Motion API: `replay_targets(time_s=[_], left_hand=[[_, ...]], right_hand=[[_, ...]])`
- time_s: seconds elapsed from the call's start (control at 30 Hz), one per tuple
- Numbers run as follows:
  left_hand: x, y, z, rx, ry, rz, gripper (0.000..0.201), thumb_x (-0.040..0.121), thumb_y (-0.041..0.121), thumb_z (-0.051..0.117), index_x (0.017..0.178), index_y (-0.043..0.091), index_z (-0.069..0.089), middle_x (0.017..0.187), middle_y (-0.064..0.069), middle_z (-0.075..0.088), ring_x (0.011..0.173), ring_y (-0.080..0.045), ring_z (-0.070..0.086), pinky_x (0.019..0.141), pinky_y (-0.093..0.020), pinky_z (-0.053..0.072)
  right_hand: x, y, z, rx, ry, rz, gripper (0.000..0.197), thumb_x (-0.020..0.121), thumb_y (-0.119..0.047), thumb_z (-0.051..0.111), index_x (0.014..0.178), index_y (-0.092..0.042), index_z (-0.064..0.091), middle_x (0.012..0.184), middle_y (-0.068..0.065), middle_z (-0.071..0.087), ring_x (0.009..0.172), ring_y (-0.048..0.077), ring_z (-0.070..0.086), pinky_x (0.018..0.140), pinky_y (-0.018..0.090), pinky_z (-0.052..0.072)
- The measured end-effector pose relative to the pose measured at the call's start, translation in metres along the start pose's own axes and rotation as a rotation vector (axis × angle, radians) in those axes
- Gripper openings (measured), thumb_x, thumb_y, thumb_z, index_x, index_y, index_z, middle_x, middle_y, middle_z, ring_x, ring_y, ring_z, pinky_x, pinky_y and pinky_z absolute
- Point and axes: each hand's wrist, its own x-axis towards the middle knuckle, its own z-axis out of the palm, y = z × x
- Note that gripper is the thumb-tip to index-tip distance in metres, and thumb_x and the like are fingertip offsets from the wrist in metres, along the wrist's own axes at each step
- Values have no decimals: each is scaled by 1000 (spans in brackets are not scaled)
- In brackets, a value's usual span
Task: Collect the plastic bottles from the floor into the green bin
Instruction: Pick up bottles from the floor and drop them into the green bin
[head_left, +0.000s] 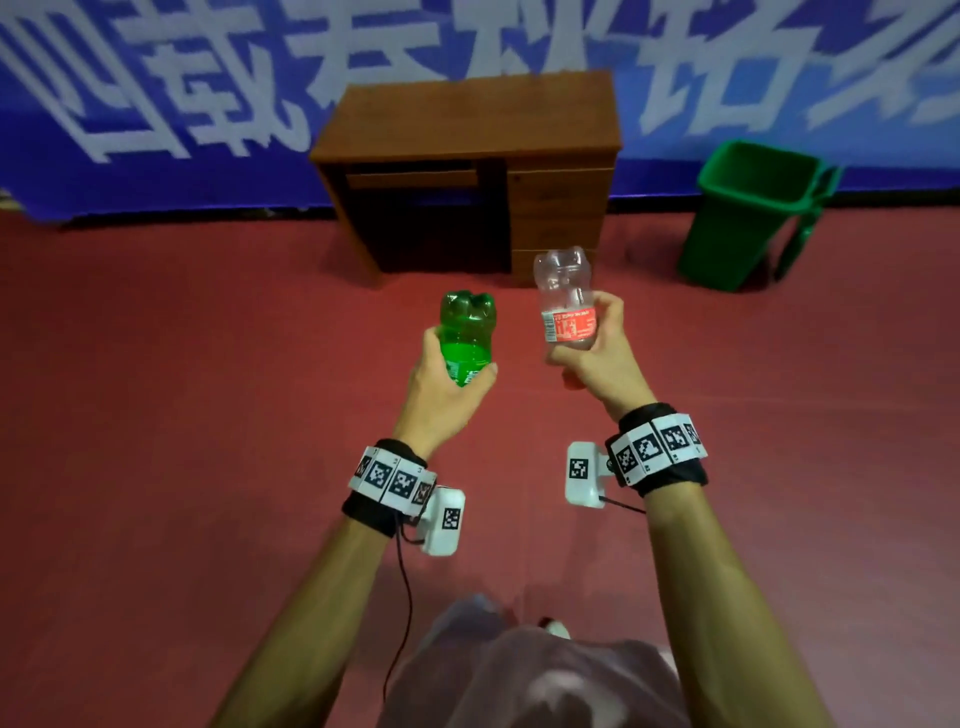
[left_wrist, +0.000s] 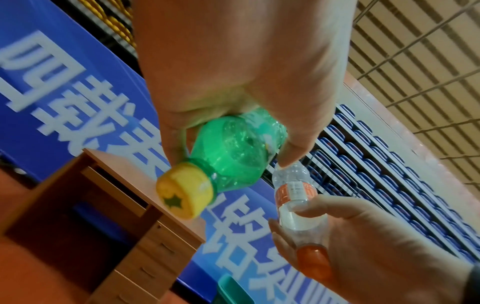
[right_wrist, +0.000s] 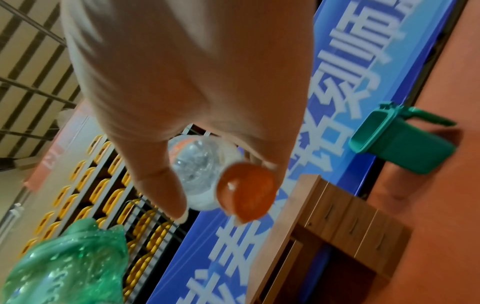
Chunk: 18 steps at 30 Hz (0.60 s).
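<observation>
Left hand (head_left: 441, 384): fingers wrapped round a green bottle (head_left: 466, 332), base up, yellow cap toward the wrist. Right hand (head_left: 602, 353): fingers clasp a clear bottle (head_left: 565, 301) with red label — likewise inverted. Both bottles held aloft over the red floor (head_left: 208, 364); green bin (head_left: 748, 218) stands well apart, right of a wooden desk (head_left: 467, 130).

Large white Chinese characters run across the blue banner (head_left: 218, 78) behind the wooden desk (head_left: 467, 171); "载" shows, the others blurred. The clear bottle's red label (head_left: 569, 325) print is unreadable.

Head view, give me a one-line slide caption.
Left hand grips green bottle, right hand grips clear bottle; green bin ahead.
</observation>
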Motion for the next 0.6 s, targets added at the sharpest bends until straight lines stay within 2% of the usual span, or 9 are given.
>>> replay_targets(time_s=[0.07, 0.17, 0.2, 0.27, 0.3, 0.33, 0.43, 0.53, 0.6], left_hand=[[20, 15, 29, 23, -69, 37, 46, 88, 33, 75, 123, 29, 47, 98, 5, 65, 83, -9, 64, 69, -24, 47], [54, 30, 65, 60, -136, 111, 46, 82, 37, 80, 119, 35, 52, 100, 6, 65, 85, -9, 63, 67, -19, 46], [67, 34, 76, 67, -146, 135, 47, 80, 38, 81, 117, 37, 52, 102, 6, 65, 87, -10, 63, 69, -20, 46], [97, 39, 99, 75, -164, 158, 48, 79, 38, 82, 117, 37, 52, 102, 7, 65, 88, -9, 62, 70, -20, 45], [113, 42, 110, 72, -175, 159, 49, 79, 37, 83, 117, 36, 53, 100, 8, 66, 86, -7, 63, 68, -18, 45], [130, 45, 122, 67, -187, 162, 50, 79, 36, 84, 118, 34, 53, 98, 9, 66, 82, -4, 62, 66, -14, 44], [191, 54, 159, 52, -211, 172, 52, 79, 33, 85, 120, 32, 53, 94, 11, 68, 79, 0, 63, 64, -9, 44], [260, 64, 200, 48, -249, 188, 54, 79, 34, 83, 123, 29, 52, 103, 8, 66, 89, -6, 63, 75, -17, 47], [308, 78, 227, 66, -308, 200, 53, 81, 32, 81, 126, 25, 51, 110, 4, 62, 96, -12, 60, 84, -27, 50]], right_hand=[[12, 3, -34, 12, 72, 3, 74, 78, 14, 66, 133, -18, 28, 90, 4, 57, 59, 12, 51, 45, 28, 40], [37, 13, -75, 9, 152, -5, 73, 80, 3, 74, 135, -23, 33, 99, 6, 61, 64, 7, 58, 50, 25, 45], [47, 14, -86, 8, 189, -14, 72, 80, -8, 80, 133, -26, 36, 106, 7, 63, 71, 6, 61, 55, 22, 47], [70, 16, -106, -1, 252, -10, 69, 76, -39, 86, 129, -35, 42, 118, 11, 63, 83, 12, 62, 64, 24, 48], [82, 16, -116, -1, 276, -2, 67, 75, -49, 85, 127, -36, 44, 117, 11, 62, 83, 13, 61, 64, 25, 47], [94, 16, -127, 5, 300, 1, 65, 76, -52, 83, 126, -34, 46, 111, 8, 63, 80, 13, 59, 62, 25, 45], [138, 11, -160, 21, 362, -23, 57, 83, -40, 82, 126, -24, 49, 94, -1, 63, 71, 9, 59, 55, 26, 48], [185, 1, -195, -26, 404, -20, 56, 84, -30, 82, 129, -20, 49, 106, 6, 67, 81, 12, 66, 62, 34, 61], [218, -8, -221, -35, 446, -5, 59, 85, -21, 82, 132, -18, 46, 112, 7, 65, 83, 9, 67, 62, 28, 60]])
